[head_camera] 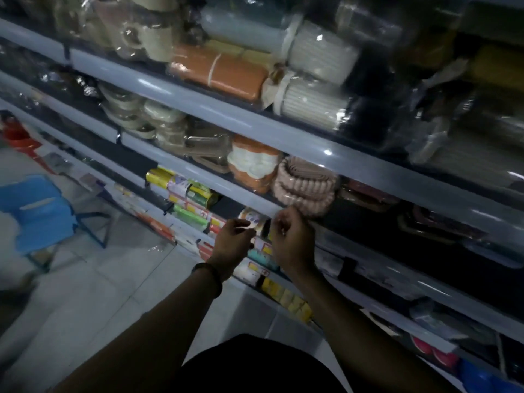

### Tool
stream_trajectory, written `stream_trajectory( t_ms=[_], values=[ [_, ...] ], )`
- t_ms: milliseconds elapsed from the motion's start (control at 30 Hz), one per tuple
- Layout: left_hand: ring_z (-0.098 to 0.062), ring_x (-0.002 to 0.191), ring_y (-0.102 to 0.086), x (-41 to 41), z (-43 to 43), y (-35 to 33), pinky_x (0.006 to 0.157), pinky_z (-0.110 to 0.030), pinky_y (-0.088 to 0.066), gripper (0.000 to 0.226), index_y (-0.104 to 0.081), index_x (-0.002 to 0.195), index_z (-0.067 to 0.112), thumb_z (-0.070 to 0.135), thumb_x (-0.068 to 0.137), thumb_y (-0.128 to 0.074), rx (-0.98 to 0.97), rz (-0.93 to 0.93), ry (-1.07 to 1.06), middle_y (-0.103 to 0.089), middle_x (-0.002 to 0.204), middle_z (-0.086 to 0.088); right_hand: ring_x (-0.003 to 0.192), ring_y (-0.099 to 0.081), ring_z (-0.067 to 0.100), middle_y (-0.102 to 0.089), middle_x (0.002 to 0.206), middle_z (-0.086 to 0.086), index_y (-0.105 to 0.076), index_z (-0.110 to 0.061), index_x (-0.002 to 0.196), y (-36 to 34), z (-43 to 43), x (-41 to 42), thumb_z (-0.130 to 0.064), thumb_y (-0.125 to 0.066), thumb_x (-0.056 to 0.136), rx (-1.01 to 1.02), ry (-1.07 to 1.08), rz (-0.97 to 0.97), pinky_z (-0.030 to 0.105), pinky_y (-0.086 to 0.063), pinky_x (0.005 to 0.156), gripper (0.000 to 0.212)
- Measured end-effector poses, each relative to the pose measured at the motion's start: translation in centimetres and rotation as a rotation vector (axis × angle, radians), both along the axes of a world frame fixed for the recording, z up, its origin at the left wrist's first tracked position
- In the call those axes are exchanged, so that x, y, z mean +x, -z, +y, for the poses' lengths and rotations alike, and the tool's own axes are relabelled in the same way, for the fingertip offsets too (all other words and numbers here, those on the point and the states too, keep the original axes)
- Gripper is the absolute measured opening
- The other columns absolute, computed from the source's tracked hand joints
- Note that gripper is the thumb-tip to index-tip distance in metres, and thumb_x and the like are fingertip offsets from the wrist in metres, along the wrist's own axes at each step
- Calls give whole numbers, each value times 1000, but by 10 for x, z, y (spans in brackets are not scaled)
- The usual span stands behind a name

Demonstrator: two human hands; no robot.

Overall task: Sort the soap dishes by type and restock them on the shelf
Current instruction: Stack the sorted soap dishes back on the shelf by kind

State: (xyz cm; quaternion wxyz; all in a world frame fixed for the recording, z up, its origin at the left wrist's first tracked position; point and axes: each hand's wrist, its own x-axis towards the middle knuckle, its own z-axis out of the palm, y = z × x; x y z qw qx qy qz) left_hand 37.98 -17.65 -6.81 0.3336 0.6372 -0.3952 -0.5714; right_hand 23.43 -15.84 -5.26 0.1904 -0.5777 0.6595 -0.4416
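Blue stool [39,211] on floor tiles, far left. Yellow and green rolls [184,191] right of stool, beneath shelf [198,173]. Left hand [232,241], dark band [209,272] at wrist, before shelf edge, fingers curled; hold on anything too blurred to tell. Orange-and-white soap dishes [252,165], wrapped, on shelf above. Right hand [293,241] just beside left, fingers curled, hold likewise unclear. Pink ribbed soap dishes [304,188], wrapped, on same shelf, just above right hand.

Nothing legible
We see printed labels on the rolls [185,190] at nine o'clock, too blurred to read.
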Motion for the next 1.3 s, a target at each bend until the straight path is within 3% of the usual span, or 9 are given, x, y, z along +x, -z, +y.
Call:
stream_trajectory(
  t_ms=[133,267,400,600,733,833,900,1100,1300],
  values=[
    [-24,90,-70,75,34,26,70,-29,-54,17,-64,118,18,24,102,-68,110,-221,48,-70,108,-3,85,-63,17,-71,92,2,-66,-14,98,19,8,61,-20,-66,93,288,-353,48,31,-51,73,7],
    [-32,104,-73,183,80,62,90,-38,-60,15,-74,107,20,28,95,-74,252,-376,-1,-75,107,-7,81,-60,15,-65,85,-3,-67,-15,102,47,21,140,-29,-74,91,549,-568,123,24,-41,75,19],
    [-26,95,-72,290,149,83,79,-23,-57,7,-73,101,18,23,96,-74,358,-388,-93,-73,95,-4,96,-64,21,-66,98,-1,-69,-15,112,69,40,218,-37,-73,93,773,-689,218,22,-40,76,29],
    [-45,109,-71,407,229,128,77,-35,-44,34,-74,108,-6,26,104,-61,552,-358,-166,-74,111,-31,98,-65,20,-70,106,-1,-71,-21,107,100,59,312,-43,-70,92,987,-733,290,28,-52,77,27],
    [-35,82,-71,447,249,157,68,-31,-48,20,-74,96,3,20,101,-64,667,-271,-192,-76,102,-23,103,-67,20,-71,110,1,-72,-19,109,140,56,357,-43,-72,91,1111,-704,328,31,-53,85,30],
    [-25,69,-65,462,248,196,58,-26,-46,12,-73,98,9,20,98,-67,740,-189,-256,-78,102,-18,96,-70,20,-74,102,1,-71,-21,99,192,44,381,-42,-72,90,1176,-686,346,38,-58,90,23],
    [-23,67,-65,466,242,234,57,-25,-47,12,-72,102,9,19,99,-65,779,-151,-295,-78,101,-14,89,-67,16,-73,100,-1,-70,-23,96,235,33,393,-41,-71,91,1199,-671,357,30,-53,81,18],
    [-32,76,-71,450,218,393,69,-32,-52,20,-70,95,6,25,94,-66,887,-53,-392,-77,93,-12,91,-65,25,-72,101,8,-68,-14,100,405,5,406,-29,-69,92,1354,-690,451,33,-51,77,17],
    [-26,64,-58,429,179,585,61,-32,-46,11,-68,96,6,16,97,-67,926,69,-485,-67,78,-12,97,-60,22,-66,113,3,-63,-18,118,590,-19,405,-39,-70,92,1400,-709,579,27,-44,79,34]
  ],
)
